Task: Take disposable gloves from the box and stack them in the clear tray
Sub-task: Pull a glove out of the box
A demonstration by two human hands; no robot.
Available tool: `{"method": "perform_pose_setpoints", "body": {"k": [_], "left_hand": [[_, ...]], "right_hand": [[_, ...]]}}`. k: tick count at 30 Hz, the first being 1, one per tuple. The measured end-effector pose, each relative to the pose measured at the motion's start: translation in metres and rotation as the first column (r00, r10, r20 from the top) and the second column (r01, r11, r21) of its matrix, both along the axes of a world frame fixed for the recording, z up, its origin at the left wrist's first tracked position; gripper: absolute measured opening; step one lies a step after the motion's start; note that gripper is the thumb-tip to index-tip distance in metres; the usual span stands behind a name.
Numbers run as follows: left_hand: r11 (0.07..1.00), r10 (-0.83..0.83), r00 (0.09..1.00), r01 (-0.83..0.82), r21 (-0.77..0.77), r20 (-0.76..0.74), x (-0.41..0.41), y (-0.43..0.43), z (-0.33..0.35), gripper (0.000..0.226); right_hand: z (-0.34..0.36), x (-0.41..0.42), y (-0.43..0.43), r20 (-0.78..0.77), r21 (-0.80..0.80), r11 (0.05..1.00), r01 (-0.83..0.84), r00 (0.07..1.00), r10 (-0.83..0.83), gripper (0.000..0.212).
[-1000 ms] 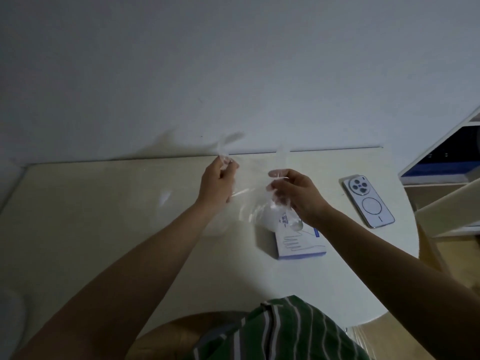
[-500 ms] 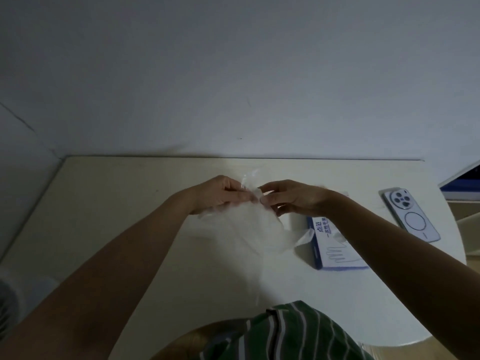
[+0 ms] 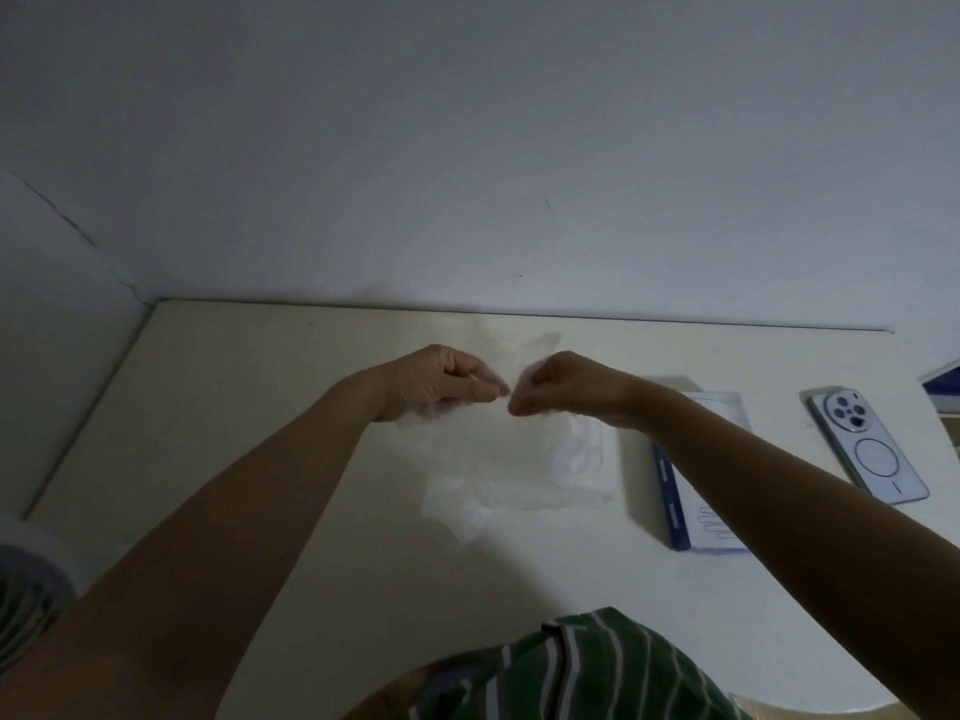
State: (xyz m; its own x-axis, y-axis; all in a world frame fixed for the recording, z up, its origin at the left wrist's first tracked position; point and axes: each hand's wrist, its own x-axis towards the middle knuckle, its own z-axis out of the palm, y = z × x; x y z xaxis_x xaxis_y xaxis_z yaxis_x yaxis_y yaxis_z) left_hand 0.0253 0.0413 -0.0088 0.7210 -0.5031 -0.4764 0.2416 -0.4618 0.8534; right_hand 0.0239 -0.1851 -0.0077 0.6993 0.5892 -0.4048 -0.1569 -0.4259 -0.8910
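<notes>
A thin, filmy, see-through glove point(image 3: 493, 459) hangs crumpled at the centre of the frame, over the pale matte surface point(image 3: 234, 407). The left hand point(image 3: 441, 387) and right hand point(image 3: 566, 389) each pinch its upper edge in a narrow grip, fingertips almost meeting. The flat blue-and-white cardboard box point(image 3: 680, 511) lies right of centre, partly hidden by the right forearm. Further right lies a glossy pale phone point(image 3: 867, 449), back upward.

No word or number is legible. The glove box point(image 3: 698, 530) bears a hand outline on its white top and blurred pale marks on its blue side; the phone point(image 3: 867, 449) shows only a ring on its back.
</notes>
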Motion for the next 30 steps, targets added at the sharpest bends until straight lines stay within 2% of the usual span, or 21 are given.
{"method": "perform_pose_setpoints", "body": {"k": [3,7,9,10,12,13,14,15,16,17,18,20,21,23,26,27,29,30], "left_hand": [[0.976,0.070,0.997,-0.066,0.206,-0.013,0.004,0.010,-0.006,0.028],[0.911,0.351,0.936,-0.342,0.229,0.001,0.008,0.010,-0.015,0.017],[0.850,0.449,0.886,-0.463,0.250,0.115,0.010,0.003,-0.019,0.008],[0.820,0.462,0.864,-0.502,0.275,0.198,0.010,0.000,-0.022,0.010],[0.781,0.352,0.842,-0.505,0.367,0.409,0.009,-0.007,-0.027,0.008],[0.763,0.237,0.833,-0.478,0.434,0.501,0.007,-0.009,-0.030,0.005],[0.736,0.116,0.807,-0.461,0.496,0.579,0.006,-0.011,-0.033,0.007],[0.717,0.016,0.771,-0.453,0.530,0.637,0.005,-0.012,-0.037,0.010],[0.708,-0.050,0.738,-0.449,0.545,0.673,0.005,-0.013,-0.040,0.012],[0.706,-0.097,0.712,-0.443,0.552,0.696,0.007,-0.014,-0.043,0.012],[0.697,-0.149,0.695,-0.431,0.573,0.703,0.008,-0.015,-0.045,0.013],[0.666,-0.252,0.671,-0.403,0.628,0.698,0.012,-0.017,-0.050,0.014],[0.651,-0.296,0.662,-0.387,0.653,0.688,0.013,-0.017,-0.053,0.014],[0.613,-0.382,0.653,-0.350,0.709,0.654,0.015,-0.018,-0.057,0.009],[0.511,-0.481,0.651,-0.336,0.791,0.587,0.015,-0.019,-0.061,0.018],[0.488,-0.515,0.620,-0.355,0.797,0.592,0.015,-0.019,-0.064,0.023],[0.474,-0.631,0.474,-0.390,0.789,0.614,0.012,-0.023,-0.063,0.024],[0.500,-0.667,0.385,-0.403,0.766,0.638,0.011,-0.026,-0.060,0.021]], "right_hand": [[-0.004,0.009,-0.001,0.010,-0.067,0.986,0.152,0.988,-0.152,0.013],[-0.012,0.012,0.004,0.040,-0.237,0.944,0.231,0.973,-0.228,0.019],[-0.012,0.012,0.006,0.107,-0.343,0.903,0.258,0.966,-0.236,0.025],[-0.010,0.012,0.006,0.158,-0.382,0.883,0.275,0.960,-0.230,0.028],[-0.006,0.012,0.006,0.336,-0.447,0.825,0.347,0.919,-0.204,0.041],[-0.004,0.014,0.006,0.485,-0.444,0.786,0.431,0.853,-0.194,0.050],[-0.001,0.013,0.006,0.658,-0.375,0.762,0.528,0.731,-0.183,0.056],[0.004,0.011,0.008,0.814,-0.245,0.766,0.594,0.556,-0.171,0.056],[0.008,0.008,0.012,0.910,-0.097,0.799,0.594,0.378,-0.171,0.049],[0.012,0.007,0.018,0.942,-0.002,0.851,0.525,0.287,-0.175,0.040],[0.011,0.006,0.024,0.939,0.008,0.912,0.411,0.309,-0.148,0.030],[0.001,0.002,0.037,0.856,-0.167,0.965,0.204,0.515,0.040,0.020],[-0.009,0.001,0.042,0.773,-0.303,0.943,0.140,0.614,0.157,0.020],[-0.033,0.002,0.046,0.585,-0.528,0.846,0.066,0.750,0.307,0.026],[-0.062,0.003,0.046,0.419,-0.676,0.736,0.013,0.829,0.370,0.045],[-0.069,0.004,0.047,0.393,-0.699,0.715,0.001,0.836,0.383,0.051],[-0.081,0.004,0.050,0.368,-0.728,0.686,-0.008,0.840,0.400,0.059],[-0.086,0.004,0.052,0.364,-0.735,0.678,-0.002,0.842,0.398,0.063]]}}
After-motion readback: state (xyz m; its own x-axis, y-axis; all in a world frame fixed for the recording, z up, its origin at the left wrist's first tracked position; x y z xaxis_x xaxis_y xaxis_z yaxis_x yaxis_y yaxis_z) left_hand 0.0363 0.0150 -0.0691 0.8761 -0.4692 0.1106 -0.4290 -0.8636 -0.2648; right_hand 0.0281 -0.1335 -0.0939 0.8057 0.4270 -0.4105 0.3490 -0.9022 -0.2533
